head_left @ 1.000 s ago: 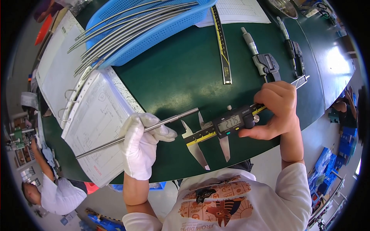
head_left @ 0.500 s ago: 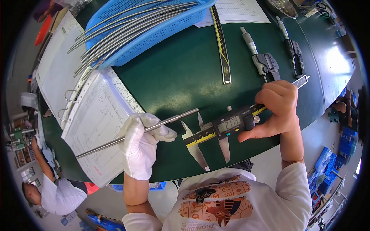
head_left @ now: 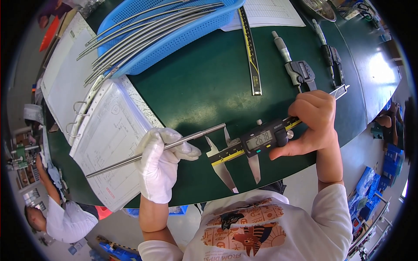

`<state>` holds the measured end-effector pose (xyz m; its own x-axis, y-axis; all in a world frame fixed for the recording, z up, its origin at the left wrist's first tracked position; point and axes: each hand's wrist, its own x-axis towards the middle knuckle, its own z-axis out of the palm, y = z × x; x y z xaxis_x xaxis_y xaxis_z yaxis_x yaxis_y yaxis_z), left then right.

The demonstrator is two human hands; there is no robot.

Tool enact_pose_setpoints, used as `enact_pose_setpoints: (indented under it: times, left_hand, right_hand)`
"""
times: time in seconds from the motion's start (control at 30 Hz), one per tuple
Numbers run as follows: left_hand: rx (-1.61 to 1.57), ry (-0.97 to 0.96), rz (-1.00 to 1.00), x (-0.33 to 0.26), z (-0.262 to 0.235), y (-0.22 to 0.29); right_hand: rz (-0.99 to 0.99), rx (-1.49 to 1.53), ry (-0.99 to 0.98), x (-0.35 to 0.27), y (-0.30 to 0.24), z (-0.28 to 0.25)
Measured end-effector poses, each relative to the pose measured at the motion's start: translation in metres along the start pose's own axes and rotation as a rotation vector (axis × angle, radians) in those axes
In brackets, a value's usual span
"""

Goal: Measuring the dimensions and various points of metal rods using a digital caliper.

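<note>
In a white glove, my left hand point(head_left: 159, 158) is closed round a thin metal rod point(head_left: 117, 165). The rod slants up to the right, and its stepped far end comes near the caliper's upper jaw tips; whether they touch, I cannot tell. My bare right hand point(head_left: 314, 124) grips a digital caliper point(head_left: 261, 139) by its beam, with the thumb stretched along the underside of the display housing. The caliper's jaws stand apart, and nothing is between the long lower ones. Under my left hand and the rod lies an open ring binder point(head_left: 115, 130) with drawings in plastic sleeves.
A blue perforated basket point(head_left: 174, 41) holds several metal rods at the far left. Beyond the caliper lie a steel ruler point(head_left: 251, 56), a digital micrometer point(head_left: 298, 69) and a second micrometer point(head_left: 333, 61). Paper sheets point(head_left: 270, 13) lie at the back. A person point(head_left: 65, 217) works at the left.
The caliper's display reading has changed to a slightly lower value, its jaws moving together very slightly. Both hands and the rod have barely shifted.
</note>
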<state>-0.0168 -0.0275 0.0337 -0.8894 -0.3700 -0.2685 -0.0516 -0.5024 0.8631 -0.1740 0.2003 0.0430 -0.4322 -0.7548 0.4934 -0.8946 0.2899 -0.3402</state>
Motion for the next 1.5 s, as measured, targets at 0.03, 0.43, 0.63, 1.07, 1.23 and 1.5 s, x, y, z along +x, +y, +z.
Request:
enact_pose_setpoints:
  times: [0.03, 0.43, 0.63, 1.07, 1.23, 1.5]
  left_hand:
    - [0.0, 0.0, -0.001, 0.0002, -0.0004, -0.0001]
    - [-0.008, -0.01, 0.0, -0.0001, -0.0021, -0.0011]
    - [-0.001, 0.024, -0.01, -0.0003, 0.001, -0.0003]
    - [-0.09, -0.053, 0.001, 0.0009, -0.0085, -0.0027]
    - [0.001, 0.007, 0.0, -0.0001, -0.0008, -0.001]
    - [0.009, 0.003, -0.016, -0.0014, -0.0004, -0.0009]
  right_hand:
    - [0.005, 0.001, 0.004, -0.0002, -0.0001, 0.0004]
    - [0.013, 0.009, -0.009, -0.0008, 0.0002, 0.0009]
    - [0.013, 0.012, -0.008, -0.001, 0.0002, 0.001]
    - [0.049, 0.034, -0.027, -0.0008, -0.0023, 0.0012]
    - [0.056, 0.048, -0.044, -0.0009, -0.0026, 0.001]
    - [0.044, 0.085, -0.06, -0.0018, -0.0053, -0.0009]
